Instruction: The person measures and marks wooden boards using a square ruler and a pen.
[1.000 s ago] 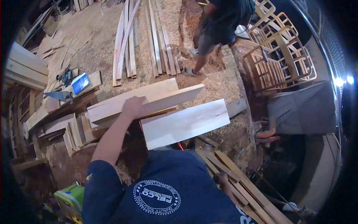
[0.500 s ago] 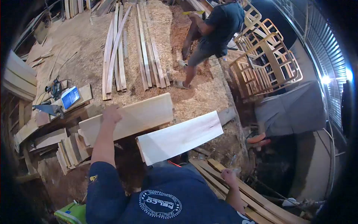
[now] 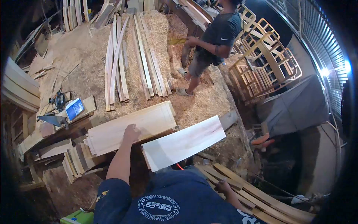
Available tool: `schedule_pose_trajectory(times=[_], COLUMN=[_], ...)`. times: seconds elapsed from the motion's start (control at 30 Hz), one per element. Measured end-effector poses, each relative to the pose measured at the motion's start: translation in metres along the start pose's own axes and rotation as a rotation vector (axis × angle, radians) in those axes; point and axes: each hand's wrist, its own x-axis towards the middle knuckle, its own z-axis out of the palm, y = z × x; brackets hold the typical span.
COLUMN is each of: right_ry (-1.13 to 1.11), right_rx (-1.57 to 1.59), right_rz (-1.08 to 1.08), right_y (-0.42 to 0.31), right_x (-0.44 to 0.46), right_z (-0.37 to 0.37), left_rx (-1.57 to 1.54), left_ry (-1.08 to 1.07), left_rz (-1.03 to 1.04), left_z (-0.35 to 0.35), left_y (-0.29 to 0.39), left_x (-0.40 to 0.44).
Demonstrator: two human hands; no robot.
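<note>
My left hand (image 3: 131, 133) rests on the face of a wide, pale wooden board (image 3: 154, 118), its fingers laid over the wood without gripping. Under that board, edges of other boards stick out at its left end. A second, whiter board (image 3: 186, 142) lies to the right, on top of another piece. My right hand (image 3: 223, 186) is low by my side, above long wooden strips (image 3: 253, 196). Its fingers are curled closed, and whatever they may hold is too small to make out.
A co-worker (image 3: 216, 41) stands on the sawdust-covered floor ahead. Long thin strips (image 3: 117, 63) lie on the sawdust. A hand saw (image 3: 54, 120) and a blue packet (image 3: 75, 108) sit at left. Wooden chair frames (image 3: 266, 56) are stacked at right, near a grey sheet (image 3: 294, 106).
My left hand has slid right, from the board's upper left edge to the middle of its face. My right hand has come lower and closer. The co-worker has turned and lowered their arm.
</note>
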Motion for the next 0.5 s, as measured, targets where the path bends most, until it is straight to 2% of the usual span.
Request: schedule_pose_trajectory(times=[0.07,0.13,0.17,0.3,0.33,0.4,0.43,0.5], right_ry=[0.063,0.129,0.176,0.304,0.337,0.404,0.374,0.372], right_rx=[0.111,0.555,0.684,0.776,0.781,0.790,0.923,1.004], right_rz=[0.128,0.424,0.497,0.507,0.505,0.500,0.517,0.568], right_y=[0.004,0.001,-0.001,0.020,0.000,-0.041,-0.046,-0.060], right_x=[0.001,0.010,0.015,0.037,0.030,0.017,0.012,-0.002], right_z=[0.002,-0.013,-0.021,-0.008,-0.027,-0.067,-0.069,-0.065], left_rx=[-0.151,-0.300,-0.373,-0.667,-0.698,-0.276,-0.059,0.025], left_ry=[0.082,0.110,0.096,0.165,0.202,0.481,0.619,0.685], left_rz=[0.033,0.065,0.081,0.279,0.329,0.559,0.670,0.792], left_z=[-0.001,-0.010,-0.015,-0.026,-0.031,-0.043,-0.050,-0.061], left_y=[0.015,0.058,0.081,0.175,0.200,0.240,0.261,0.305], left_x=[0.011,0.016,0.017,0.023,0.020,0.012,0.008,-0.004])
